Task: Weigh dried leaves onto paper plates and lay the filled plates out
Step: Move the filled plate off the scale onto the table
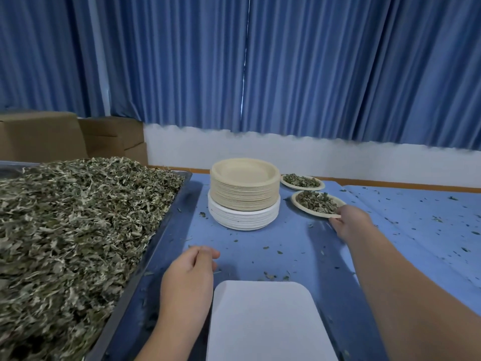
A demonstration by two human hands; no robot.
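Right arm: extended to the far right. The right hand (351, 222) grips the near rim of a leaf-filled paper plate (302, 208), thumb on top. This plate lies on the blue table cover (260, 243), just beside a second filled plate (299, 188) farther back and right of the stack of empty plates (244, 194).

Left hand (188, 274): palm down near the centre, fingers loosely curled, holding nothing, beside the white platform (263, 321). Dried leaves (78, 217) fill the left tray.

Blue curtains (286, 61) – white wall (338, 160), cardboard boxes (65, 136).
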